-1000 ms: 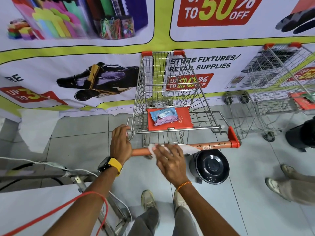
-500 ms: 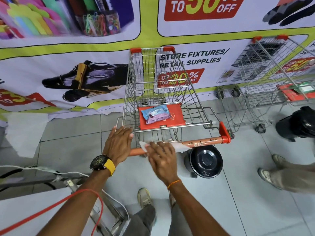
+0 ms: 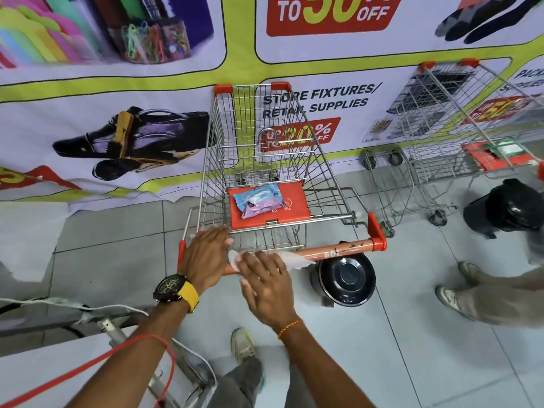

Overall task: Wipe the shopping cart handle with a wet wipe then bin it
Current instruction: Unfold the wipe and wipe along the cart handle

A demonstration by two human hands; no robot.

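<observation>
Both hands sit at the left end of the cart's orange handle [image 3: 332, 252]. The left hand [image 3: 206, 254] lies over that end with fingers spread flat toward the basket rim; whether it grips the bar underneath cannot be told, since the hand hides it. The right hand [image 3: 266, 281] presses palm-down, fingers open, on the wet wipe [image 3: 294, 259], pinning it to the handle rather than closing around it. Most of the wipe is covered: only a crumpled white edge shows left of the fingers and a ragged tail trails right along the bar. Dark markings on the handle are too small to read. A wipes packet [image 3: 259, 200], pale blue and pink, lies on the cart's red child-seat flap [image 3: 297, 201]. Below the handle stands a black round bin [image 3: 347, 278], partly hidden by the bar.
</observation>
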